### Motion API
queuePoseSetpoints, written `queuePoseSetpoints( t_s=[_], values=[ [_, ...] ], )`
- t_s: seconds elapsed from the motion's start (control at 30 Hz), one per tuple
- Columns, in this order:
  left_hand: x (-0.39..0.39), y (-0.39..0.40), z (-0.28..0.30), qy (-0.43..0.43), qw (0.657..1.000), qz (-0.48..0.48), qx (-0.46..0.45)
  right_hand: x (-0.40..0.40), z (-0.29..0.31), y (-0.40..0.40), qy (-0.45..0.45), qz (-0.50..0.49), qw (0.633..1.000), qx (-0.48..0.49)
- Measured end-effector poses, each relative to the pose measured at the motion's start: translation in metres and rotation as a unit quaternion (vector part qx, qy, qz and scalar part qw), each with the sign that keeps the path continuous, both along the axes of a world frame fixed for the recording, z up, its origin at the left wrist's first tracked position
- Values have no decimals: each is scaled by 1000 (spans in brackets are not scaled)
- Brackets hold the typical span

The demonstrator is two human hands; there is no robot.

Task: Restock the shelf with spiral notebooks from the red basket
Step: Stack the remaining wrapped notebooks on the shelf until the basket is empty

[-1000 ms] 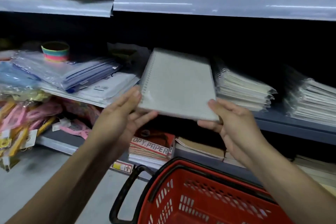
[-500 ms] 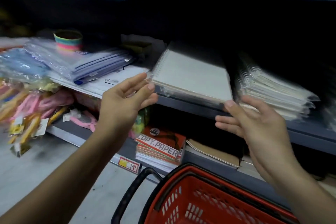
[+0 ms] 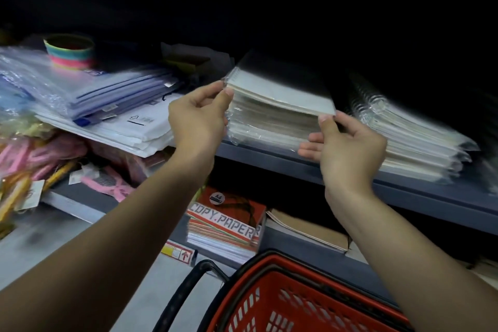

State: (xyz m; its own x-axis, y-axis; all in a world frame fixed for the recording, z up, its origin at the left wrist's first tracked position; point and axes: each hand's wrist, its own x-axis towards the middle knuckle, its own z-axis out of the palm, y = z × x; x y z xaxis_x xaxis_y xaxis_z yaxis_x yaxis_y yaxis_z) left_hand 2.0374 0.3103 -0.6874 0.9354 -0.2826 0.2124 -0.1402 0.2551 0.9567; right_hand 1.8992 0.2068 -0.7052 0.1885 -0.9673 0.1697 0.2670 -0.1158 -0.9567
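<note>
A stack of plastic-wrapped spiral notebooks [image 3: 269, 124] lies on the middle shelf [image 3: 272, 160]. The top notebook [image 3: 283, 91] rests on it, spiral to the left. My left hand [image 3: 199, 118] pinches the top notebook's front left corner between thumb and forefinger. My right hand [image 3: 347, 148] has its thumb against the front right corner, and its straight fingers lie along the stack's front. The red basket [image 3: 296, 302] sits below my arms at the bottom of the frame, and its inside is mostly out of view.
A second pile of spiral notebooks [image 3: 404, 137] lies just right of the stack. Plastic folders [image 3: 113, 94] and a rainbow ring [image 3: 70, 51] fill the shelf's left side. Copy paper reams [image 3: 226, 224] sit on the lower shelf. The basket's black handle [image 3: 183, 294] sticks out to the left.
The notebook went from being held in the air to lying flat on the shelf stack. Both hands followed it forward and now sit at its front corners.
</note>
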Motion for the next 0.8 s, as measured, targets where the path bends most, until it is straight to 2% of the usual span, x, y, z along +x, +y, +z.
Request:
queuePoseSetpoints(
  t_s=[0.2, 0.33, 0.6, 0.8],
  values=[
    [14, -12, -2, -60, 998, 21, 25, 16, -1, -6, -8, -37, 999, -2],
    [6, 3, -7, -67, 997, 28, 30, 1, -5, 0, 2, -27, 999, -18],
    [-67, 53, -7, -43, 996, -46, 57, -103, -12, 31, 121, 52, 990, -55],
    [-138, 87, -44, -19, 986, -113, 120, -188, -49, 66, 189, 100, 977, -20]
  ],
)
